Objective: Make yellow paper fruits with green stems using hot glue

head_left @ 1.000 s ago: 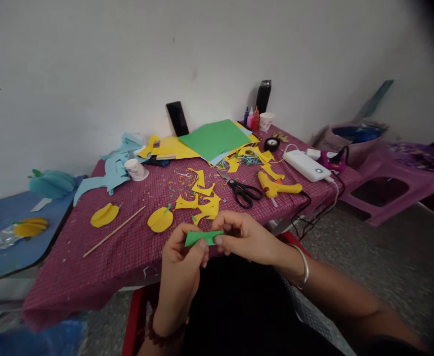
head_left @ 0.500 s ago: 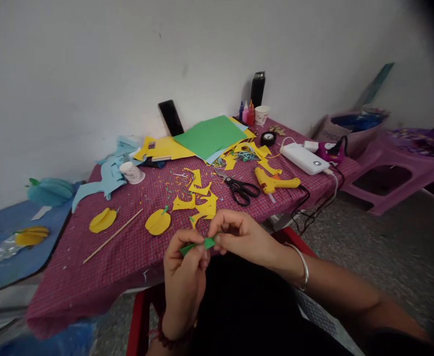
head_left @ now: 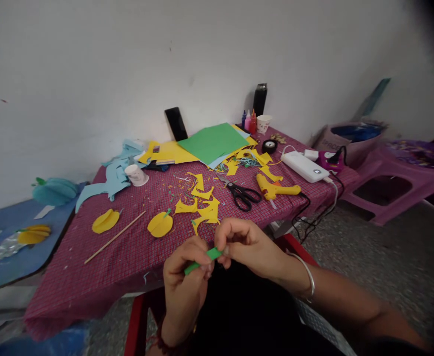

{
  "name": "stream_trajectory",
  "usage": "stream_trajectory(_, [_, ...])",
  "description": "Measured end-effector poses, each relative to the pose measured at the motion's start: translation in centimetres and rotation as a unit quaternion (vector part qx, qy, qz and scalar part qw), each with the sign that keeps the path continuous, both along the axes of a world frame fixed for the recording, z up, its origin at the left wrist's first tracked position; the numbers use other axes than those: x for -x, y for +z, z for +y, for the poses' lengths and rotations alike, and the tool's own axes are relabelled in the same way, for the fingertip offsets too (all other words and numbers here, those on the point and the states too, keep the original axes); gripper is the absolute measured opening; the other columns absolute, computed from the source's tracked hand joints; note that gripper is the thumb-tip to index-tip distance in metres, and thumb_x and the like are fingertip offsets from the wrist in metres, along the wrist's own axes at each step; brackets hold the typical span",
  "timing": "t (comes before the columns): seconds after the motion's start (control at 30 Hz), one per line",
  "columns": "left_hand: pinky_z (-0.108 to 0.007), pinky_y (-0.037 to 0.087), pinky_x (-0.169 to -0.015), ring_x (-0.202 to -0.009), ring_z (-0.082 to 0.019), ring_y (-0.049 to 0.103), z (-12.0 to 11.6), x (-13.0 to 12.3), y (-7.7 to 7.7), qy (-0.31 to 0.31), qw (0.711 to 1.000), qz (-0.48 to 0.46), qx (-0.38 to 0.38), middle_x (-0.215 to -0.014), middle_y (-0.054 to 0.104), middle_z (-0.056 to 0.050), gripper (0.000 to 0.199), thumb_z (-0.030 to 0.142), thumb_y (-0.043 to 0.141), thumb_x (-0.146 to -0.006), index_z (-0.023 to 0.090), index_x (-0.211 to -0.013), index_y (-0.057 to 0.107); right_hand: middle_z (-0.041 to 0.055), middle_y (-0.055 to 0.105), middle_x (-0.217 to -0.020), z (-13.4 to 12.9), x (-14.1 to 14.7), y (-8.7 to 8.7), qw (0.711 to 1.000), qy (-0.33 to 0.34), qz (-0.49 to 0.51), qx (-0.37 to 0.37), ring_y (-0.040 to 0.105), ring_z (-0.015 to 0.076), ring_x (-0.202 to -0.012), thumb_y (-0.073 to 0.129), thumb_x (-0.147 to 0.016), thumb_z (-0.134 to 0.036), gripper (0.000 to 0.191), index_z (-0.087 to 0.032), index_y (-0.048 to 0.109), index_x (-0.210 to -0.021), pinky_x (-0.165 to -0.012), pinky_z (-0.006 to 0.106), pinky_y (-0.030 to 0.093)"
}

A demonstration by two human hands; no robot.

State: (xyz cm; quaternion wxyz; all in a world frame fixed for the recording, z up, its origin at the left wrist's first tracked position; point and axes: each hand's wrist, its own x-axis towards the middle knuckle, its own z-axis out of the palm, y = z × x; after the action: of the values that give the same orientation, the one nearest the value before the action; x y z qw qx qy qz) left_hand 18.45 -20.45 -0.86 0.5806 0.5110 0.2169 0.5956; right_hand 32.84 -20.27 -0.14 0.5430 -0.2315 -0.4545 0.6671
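Both hands pinch one small green paper strip (head_left: 206, 258), now folded or rolled thin, in front of the table's near edge. My left hand (head_left: 185, 277) grips its lower left end. My right hand (head_left: 247, 244), with a silver bangle on the wrist, grips the upper right end. Just beyond the hands lie a yellow paper fruit shape with a green stem (head_left: 160, 224) and several yellow offcuts (head_left: 202, 205) on the red checked tablecloth (head_left: 128, 257).
Black scissors (head_left: 242, 194) and a yellow glue gun (head_left: 276, 188) lie right of centre. Green paper sheets (head_left: 213, 141), a phone (head_left: 176, 123), glue bottles (head_left: 249, 120), a power bank (head_left: 304, 165), a wooden stick (head_left: 115, 237) and a paper cup (head_left: 135, 174) are on the table. A purple stool (head_left: 391, 183) stands right.
The green paper went from a flat wide strip to a thin, narrow roll or fold between my fingers. Both hands dropped slightly lower toward my lap.
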Motion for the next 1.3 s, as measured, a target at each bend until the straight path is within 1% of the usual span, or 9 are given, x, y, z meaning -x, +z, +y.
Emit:
stream_trajectory(0.17, [-0.023, 0.041, -0.053, -0.056, -0.011, 0.046, -0.1, 0.1, 0.1, -0.025, 0.999, -0.006, -0.022, -0.058, 0.047, 0.002, 0.008, 0.020, 0.060, -0.079, 0.021, -0.073, 0.065, -0.0041, 0.062, -0.064, 0.0, 0.1, -0.2, 1.000, 0.011, 0.022, 0.011, 0.056, 0.0036, -0.050, 0.062, -0.075, -0.008, 0.008, -0.015, 0.059, -0.073, -0.049, 0.014, 0.045])
stream_trajectory(0.3, [-0.027, 0.042, -0.053, -0.059, -0.014, 0.048, -0.1, 0.4, 0.2, -0.008, 0.998, 0.034, -0.054, -0.059, 0.045, 0.001, 0.025, 0.038, 0.053, -0.085, 0.020, -0.070, 0.060, -0.0044, 0.060, -0.062, 0.0, -0.4, 0.2, 1.000, 0.006, -0.022, -0.013, 0.055, 0.0048, -0.052, 0.061, -0.075, -0.009, 0.008, -0.016, 0.057, -0.072, -0.052, 0.017, 0.046])
stream_trajectory(0.6, [-0.024, 0.034, -0.054, -0.058, -0.008, 0.042, -0.5, 0.0, -1.6, 0.120, 0.977, 0.155, -0.078, -0.061, 0.044, 0.005, 0.034, 0.004, 0.059, -0.080, 0.017, -0.057, 0.038, -0.0061, 0.049, -0.066, 0.3, -0.5, 0.6, 0.990, 0.012, -0.135, -0.028, 0.047, 0.0068, -0.056, 0.064, -0.081, -0.026, 0.016, -0.017, 0.051, -0.080, -0.053, 0.020, 0.039])
stream_trajectory(0.73, [-0.025, 0.033, -0.052, -0.057, -0.009, 0.041, 0.4, 1.5, 0.5, 0.179, 0.973, 0.123, -0.077, -0.058, 0.044, 0.005, 0.033, 0.004, 0.058, -0.080, 0.017, -0.056, 0.039, -0.0051, 0.050, -0.061, 0.6, -0.9, 0.6, 0.983, -0.032, -0.179, -0.036, 0.045, 0.0069, -0.055, 0.063, -0.084, -0.034, 0.025, -0.016, 0.053, -0.069, -0.052, 0.021, 0.035])
stream_trajectory(0.9, [-0.023, 0.026, -0.045, -0.049, -0.008, 0.029, 2.2, 4.6, 2.8, 0.281, 0.955, 0.024, -0.095, -0.050, 0.036, 0.006, 0.034, 0.004, 0.055, -0.076, 0.016, -0.052, 0.035, -0.0050, 0.057, -0.059, 1.6, -2.1, 0.3, 0.994, -0.081, -0.061, 0.047, 0.049, 0.0053, -0.051, 0.073, -0.076, -0.039, 0.029, -0.016, 0.056, -0.069, -0.052, 0.018, 0.039])
stream_trajectory(1.0, [-0.023, 0.038, -0.052, -0.060, -0.010, 0.048, 2.3, 3.9, 1.8, 0.214, 0.971, 0.096, -0.051, -0.065, 0.056, 0.003, 0.013, 0.006, 0.064, -0.073, 0.018, -0.071, 0.060, -0.0057, 0.058, -0.054, 1.9, -2.0, -0.3, 0.992, 0.016, 0.016, 0.125, 0.049, 0.0036, -0.046, 0.076, -0.072, -0.039, 0.031, -0.015, 0.056, -0.067, -0.047, 0.015, 0.036])
stream_trajectory(1.1, [-0.023, 0.045, -0.064, -0.075, -0.012, 0.057, 1.9, 2.5, 0.3, 0.082, 0.973, 0.200, -0.078, -0.082, 0.063, 0.000, 0.028, 0.009, 0.071, -0.072, 0.024, -0.095, 0.069, -0.0052, 0.058, -0.051, 1.8, -1.2, -0.9, 0.983, 0.090, 0.024, 0.159, 0.048, 0.0039, -0.043, 0.077, -0.069, -0.040, 0.034, -0.015, 0.056, -0.066, -0.043, 0.015, 0.036])
stream_trajectory(1.2, [-0.022, 0.045, -0.066, -0.076, -0.011, 0.056, 1.6, 2.4, -0.3, -0.018, 0.966, 0.221, -0.136, -0.081, 0.060, 0.001, 0.022, 0.011, 0.069, -0.076, 0.028, -0.090, 0.070, -0.0047, 0.058, -0.053, 1.5, -0.4, -1.3, 0.974, 0.141, 0.006, 0.175, 0.049, 0.0049, -0.044, 0.078, -0.066, -0.043, 0.036, -0.015, 0.055, -0.069, -0.044, 0.016, 0.036])
stream_trajectory(1.3, [-0.024, 0.044, -0.062, -0.067, -0.012, 0.055, 1.5, 3.5, -0.5, -0.115, 0.972, 0.180, -0.102, -0.073, 0.058, 0.001, 0.013, 0.023, 0.066, -0.080, 0.029, -0.091, 0.070, -0.0042, 0.055, -0.058, 1.3, -0.3, -1.2, 0.981, 0.141, -0.060, 0.120, 0.050, 0.0064, -0.049, 0.070, -0.074, -0.045, 0.034, -0.016, 0.054, -0.071, -0.048, 0.018, 0.038])
